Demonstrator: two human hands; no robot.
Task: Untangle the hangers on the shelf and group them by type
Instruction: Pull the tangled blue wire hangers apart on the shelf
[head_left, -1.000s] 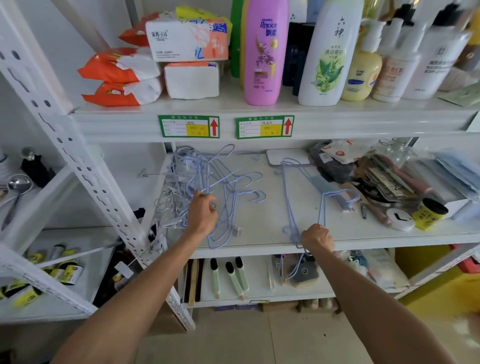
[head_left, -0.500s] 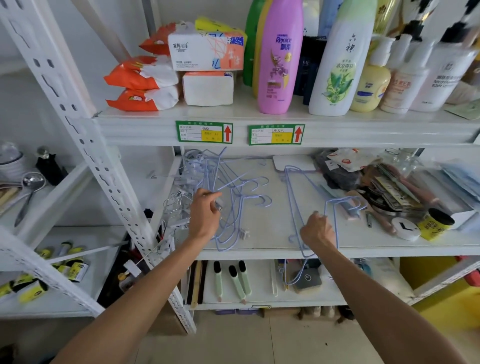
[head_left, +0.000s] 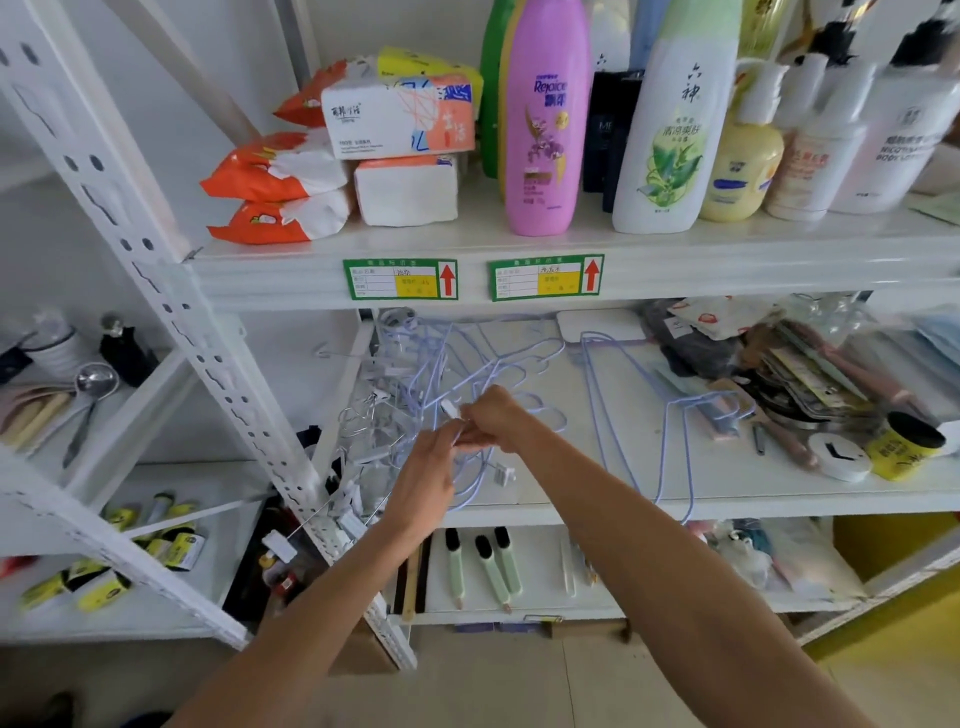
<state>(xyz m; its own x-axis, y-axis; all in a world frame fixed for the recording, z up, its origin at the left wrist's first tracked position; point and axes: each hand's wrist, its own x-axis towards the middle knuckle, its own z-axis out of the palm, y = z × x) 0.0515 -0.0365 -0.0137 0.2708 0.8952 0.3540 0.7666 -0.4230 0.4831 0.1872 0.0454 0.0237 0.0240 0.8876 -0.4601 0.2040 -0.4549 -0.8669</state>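
Left hand (head_left: 423, 475) and right hand (head_left: 493, 415), fingers curled, pinch tangled lilac wire hangers (head_left: 441, 364) by the white shelf's (head_left: 753, 488) front-left edge.

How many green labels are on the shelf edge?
2, on the upper shelf's front edge: left label below the tissues, right label below the pink bottle. None appears hidden.

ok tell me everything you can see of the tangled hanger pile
The tangled hanger pile is lilac-blue coated wire hangers mixed with silvery bare-wire ones carrying white clips. It lies at the left end of the middle shelf, hooks pointing different ways, clips overhanging the front edge. The left hand and right hand both pinch wires near its middle.
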